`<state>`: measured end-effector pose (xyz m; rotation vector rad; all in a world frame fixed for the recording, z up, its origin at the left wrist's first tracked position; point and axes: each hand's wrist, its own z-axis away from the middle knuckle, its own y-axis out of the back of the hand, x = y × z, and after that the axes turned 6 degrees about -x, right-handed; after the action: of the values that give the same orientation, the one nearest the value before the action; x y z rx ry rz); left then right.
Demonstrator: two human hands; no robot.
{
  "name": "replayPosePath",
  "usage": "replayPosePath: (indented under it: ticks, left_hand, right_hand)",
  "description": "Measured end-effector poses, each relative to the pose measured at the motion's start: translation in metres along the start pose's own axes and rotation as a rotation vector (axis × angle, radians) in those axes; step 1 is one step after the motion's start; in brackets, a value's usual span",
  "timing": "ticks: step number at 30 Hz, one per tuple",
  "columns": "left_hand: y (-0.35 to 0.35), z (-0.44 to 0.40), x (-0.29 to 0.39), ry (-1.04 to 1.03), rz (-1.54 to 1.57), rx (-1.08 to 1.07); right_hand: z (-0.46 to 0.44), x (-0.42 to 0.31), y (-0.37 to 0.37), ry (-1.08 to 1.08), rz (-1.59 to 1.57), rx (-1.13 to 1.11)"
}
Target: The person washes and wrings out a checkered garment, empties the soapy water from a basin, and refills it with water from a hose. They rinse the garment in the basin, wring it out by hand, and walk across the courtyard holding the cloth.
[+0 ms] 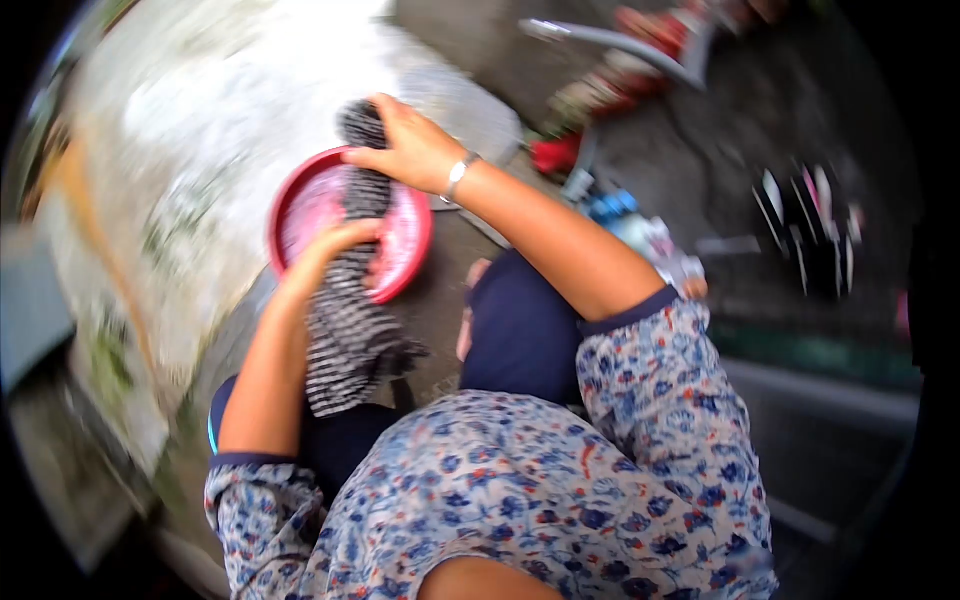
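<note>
A black-and-white checked cloth point(350, 340) is bunched lengthwise over a red basin point(424, 235) that holds pinkish, sudsy-looking liquid. My right hand point(415, 150) grips the cloth's far end above the basin's back rim. Lower down, my left hand point(345, 240) is closed around its middle, over the near side of the basin. From there the loose end spreads down toward my left thigh. A silver watch or bracelet circles my right wrist. Parts of the fingers are hidden behind the cloth.
Pale wet concrete point(220, 100) lies beyond the basin. To the right are a grey hose point(620, 45), a blurred blue object point(612, 206) with whitish things beside it, and black-and-white shoes or sandals point(815, 230). A grey slab edge point(35, 310) stands at far left.
</note>
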<state>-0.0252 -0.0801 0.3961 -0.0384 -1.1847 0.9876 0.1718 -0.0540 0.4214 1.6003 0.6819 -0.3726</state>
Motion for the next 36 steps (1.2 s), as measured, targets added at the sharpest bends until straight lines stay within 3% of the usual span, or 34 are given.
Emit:
replayPosePath:
  ticks: [3,6,7,8,9,10,11,12,13,14,16,17,20,22,23,24,26,28,32,34,35,36]
  left_hand:
    - [-0.015,0.001,-0.006,-0.054,0.09,0.197]
    - [0.02,-0.014,-0.019,-0.18,0.278,-0.027]
    - [0.028,-0.015,-0.02,-0.143,0.358,-0.081]
    - [0.035,-0.016,-0.02,-0.139,0.374,-0.242]
    - [0.043,-0.02,-0.019,-0.109,0.491,-0.273]
    - [0.05,-0.027,-0.019,-0.072,0.609,-0.297]
    - [0.058,-0.032,-0.021,-0.024,0.663,-0.403]
    - [0.068,-0.037,-0.028,0.021,0.728,-0.506]
    - [0.082,-0.043,-0.031,0.018,0.801,-0.421]
    - [0.068,-0.037,-0.03,0.032,0.816,-0.415]
    - [0.046,-0.028,-0.039,-0.23,0.653,-0.189]
    - [0.017,-0.02,-0.041,-0.365,0.586,0.062]
    - [0.067,-0.032,-0.057,-0.192,0.507,-0.263]
    - [0.076,-0.033,-0.055,-0.195,0.305,-0.102]
    - [0.064,-0.032,-0.055,-0.225,0.234,0.156]
    - [0.07,-0.038,-0.054,-0.247,0.234,0.24]
    - [0.073,-0.043,-0.045,-0.231,0.47,0.248]
    - [0.069,-0.051,-0.037,-0.275,0.462,0.249]
    - [0.053,-0.062,-0.029,-0.133,0.586,0.057]
    - [0.038,-0.078,-0.028,-0.181,0.616,0.175]
    - [0.027,-0.08,-0.029,-0.181,0.587,0.208]
    - [0.015,-0.085,-0.029,-0.171,0.623,0.264]
  right_hand:
    - [0.085,0.006,0.08,-0.093,-0.193,-0.09]
    - [0.194,0.008,0.127,-0.188,-0.196,-0.073]
    - [0.229,-0.008,0.143,-0.341,-0.274,-0.16]
    - [0.268,-0.003,0.143,-0.331,-0.326,-0.125]
    - [0.305,-0.011,0.149,-0.42,-0.37,-0.108]
    - [0.339,-0.021,0.15,-0.575,-0.385,-0.051]
    - [0.374,-0.018,0.143,-0.491,-0.268,0.079]
    - [0.399,-0.03,0.145,-0.582,-0.235,0.155]
    - [0.422,-0.033,0.141,-0.668,-0.28,0.228]
    - [0.445,-0.03,0.133,-0.753,-0.33,0.297]
    - [0.501,-0.013,0.103,-0.89,-0.486,0.41]
    - [0.531,-0.004,0.086,-1.008,-0.642,0.498]
    - [0.622,0.028,0.021,-1.23,-0.614,0.507]
    - [0.659,0.016,-0.007,-1.345,-0.652,0.502]
    - [0.677,0.005,-0.023,-1.443,-0.665,0.459]
    - [0.694,-0.009,-0.041,-1.465,-0.688,0.498]
    - [0.725,-0.035,-0.081,-1.639,-0.804,0.578]
    - [0.752,-0.063,-0.123,-1.693,-0.865,0.642]
    - [0.796,-0.105,-0.204,-1.792,-1.068,0.615]
    - [0.788,-0.116,-0.221,-1.882,-0.889,0.499]
    - [0.783,-0.123,-0.224,-1.965,-1.055,0.445]
    - [0.773,-0.127,-0.229,-1.992,-1.208,0.533]
